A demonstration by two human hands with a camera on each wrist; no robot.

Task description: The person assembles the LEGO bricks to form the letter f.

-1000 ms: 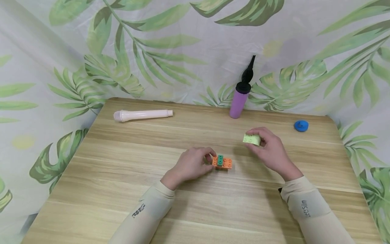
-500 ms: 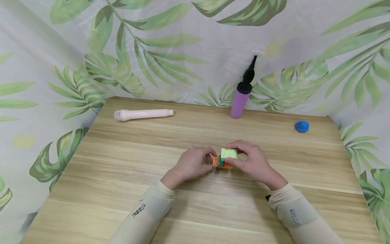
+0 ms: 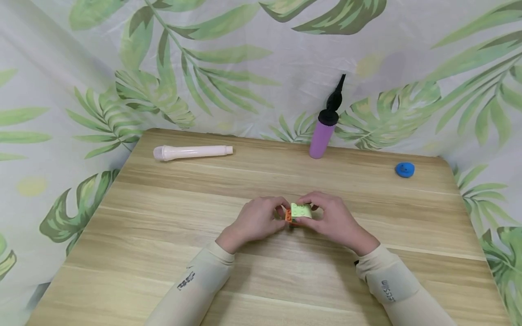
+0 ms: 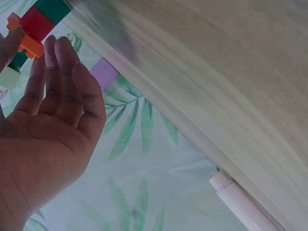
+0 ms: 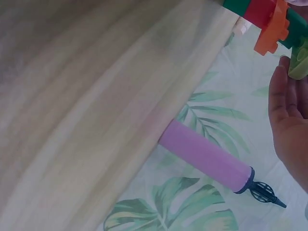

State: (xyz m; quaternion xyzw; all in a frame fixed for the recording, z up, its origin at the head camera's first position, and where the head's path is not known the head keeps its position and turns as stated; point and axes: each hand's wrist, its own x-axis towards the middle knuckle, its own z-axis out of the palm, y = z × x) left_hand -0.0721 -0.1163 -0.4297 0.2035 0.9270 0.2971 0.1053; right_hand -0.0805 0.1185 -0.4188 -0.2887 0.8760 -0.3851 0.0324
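Observation:
A small tower of toy building bricks stands mid-table. From the table up, the left wrist view shows a green brick [image 4: 57, 8], a red brick [image 4: 37, 24], a wider orange brick [image 4: 32, 45] and a smaller green brick [image 4: 19, 58]. My left hand [image 3: 258, 222] pinches the left end of the orange brick [image 3: 288, 216] between thumb and fingers. With its thumb and fingers, my right hand [image 3: 332, 222] holds a pale green brick [image 3: 301, 211] with one rounded end, right at the top of the smaller green brick. From the head, it covers most of the tower.
Along the back of the wooden table [image 3: 171, 271], a pale pink toy microphone [image 3: 193, 152] lies at the left. A purple hand pump [image 3: 322, 138] with a black nozzle stands right of centre. A small blue round object [image 3: 405, 170] sits back right. Leaf-print cloth [image 3: 228, 68] hangs behind.
My right hand has carried the pale green brick leftward and down onto the tower's top, over the smaller green brick. My left hand has stayed on the orange brick.

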